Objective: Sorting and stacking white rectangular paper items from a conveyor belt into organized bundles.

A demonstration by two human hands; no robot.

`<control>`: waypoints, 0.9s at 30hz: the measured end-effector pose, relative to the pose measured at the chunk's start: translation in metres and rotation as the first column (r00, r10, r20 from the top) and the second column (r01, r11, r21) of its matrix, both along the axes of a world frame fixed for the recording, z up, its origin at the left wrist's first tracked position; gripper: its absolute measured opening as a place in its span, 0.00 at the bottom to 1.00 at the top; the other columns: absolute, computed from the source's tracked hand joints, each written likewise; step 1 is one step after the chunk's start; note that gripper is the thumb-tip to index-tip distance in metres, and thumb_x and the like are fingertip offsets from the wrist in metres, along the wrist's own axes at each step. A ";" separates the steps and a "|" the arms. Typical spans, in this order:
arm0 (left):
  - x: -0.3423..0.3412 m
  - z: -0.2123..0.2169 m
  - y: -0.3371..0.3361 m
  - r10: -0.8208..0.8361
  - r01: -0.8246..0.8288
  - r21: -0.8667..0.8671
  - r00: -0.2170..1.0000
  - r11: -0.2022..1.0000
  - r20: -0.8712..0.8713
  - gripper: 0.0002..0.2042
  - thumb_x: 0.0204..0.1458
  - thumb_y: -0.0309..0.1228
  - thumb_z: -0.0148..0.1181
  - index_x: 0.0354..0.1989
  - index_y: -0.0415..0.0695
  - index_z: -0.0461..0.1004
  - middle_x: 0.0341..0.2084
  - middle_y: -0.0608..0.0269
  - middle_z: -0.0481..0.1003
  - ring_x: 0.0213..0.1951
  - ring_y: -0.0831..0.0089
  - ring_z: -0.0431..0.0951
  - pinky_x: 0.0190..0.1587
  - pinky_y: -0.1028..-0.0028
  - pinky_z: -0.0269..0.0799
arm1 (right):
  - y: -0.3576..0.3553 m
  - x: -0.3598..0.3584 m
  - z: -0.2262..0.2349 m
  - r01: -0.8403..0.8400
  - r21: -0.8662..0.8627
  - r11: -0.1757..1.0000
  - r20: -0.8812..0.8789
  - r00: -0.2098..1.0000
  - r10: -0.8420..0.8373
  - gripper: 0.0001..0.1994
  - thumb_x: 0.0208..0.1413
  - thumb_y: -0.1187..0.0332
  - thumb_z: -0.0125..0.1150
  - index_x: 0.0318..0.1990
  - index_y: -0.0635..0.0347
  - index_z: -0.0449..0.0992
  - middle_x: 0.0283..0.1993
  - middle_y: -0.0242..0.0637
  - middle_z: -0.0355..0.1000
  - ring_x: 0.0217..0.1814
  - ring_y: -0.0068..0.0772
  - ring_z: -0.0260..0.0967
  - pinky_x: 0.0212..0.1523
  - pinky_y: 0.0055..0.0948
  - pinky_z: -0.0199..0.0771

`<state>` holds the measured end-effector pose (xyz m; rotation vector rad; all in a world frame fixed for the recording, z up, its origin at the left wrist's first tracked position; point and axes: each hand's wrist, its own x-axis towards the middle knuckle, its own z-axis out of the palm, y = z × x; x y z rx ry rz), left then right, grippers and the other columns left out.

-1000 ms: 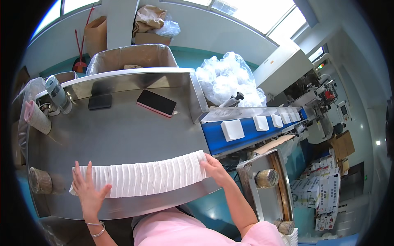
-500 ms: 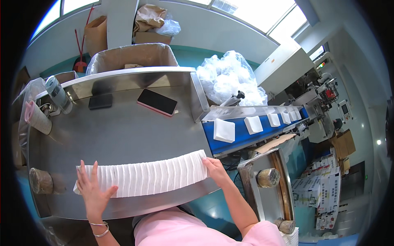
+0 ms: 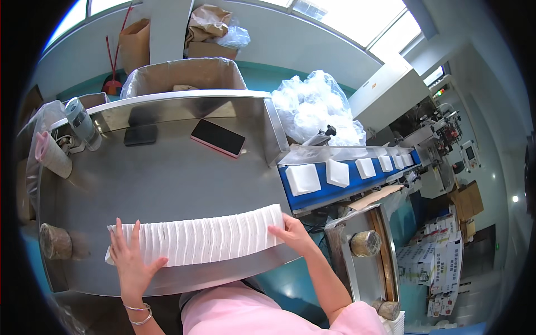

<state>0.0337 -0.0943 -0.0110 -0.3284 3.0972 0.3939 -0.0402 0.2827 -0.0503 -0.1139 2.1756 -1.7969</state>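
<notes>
A long row of white folded paper napkins [image 3: 206,240], standing on edge and packed side by side, lies in a slight curve along the near edge of the metal table. Over its left end rests my left hand [image 3: 132,258], fingers spread, thumb stretched along the near side. At the opposite end my right hand [image 3: 293,233] is closed on the last napkins, its thumb on the near face and its fingers round the end. Part of those fingers is hidden behind the napkins.
A blue conveyor belt [image 3: 329,187] carries several white napkin stacks on the right. On the metal table [image 3: 151,178] lie a phone [image 3: 218,137] and a dark flat object [image 3: 140,135]. A cup [image 3: 54,156], a bottle [image 3: 84,124] and a tape roll [image 3: 56,242] stand left.
My right thumb has slid inward onto the face of the end napkins. The left hand keeps its spread pose. Napkin stacks on the belt have shifted toward the table.
</notes>
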 end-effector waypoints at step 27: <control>0.005 0.005 0.014 -0.080 0.080 0.033 0.997 0.996 -0.003 0.46 0.29 0.54 0.67 0.60 0.49 0.58 0.64 0.49 0.44 0.64 0.43 0.42 0.61 0.47 0.43 | 0.025 -0.012 -0.024 0.326 -0.138 0.935 0.290 0.916 -0.277 0.15 0.60 0.70 0.46 0.53 0.65 0.63 0.47 0.36 0.68 0.45 0.25 0.68 0.45 0.27 0.70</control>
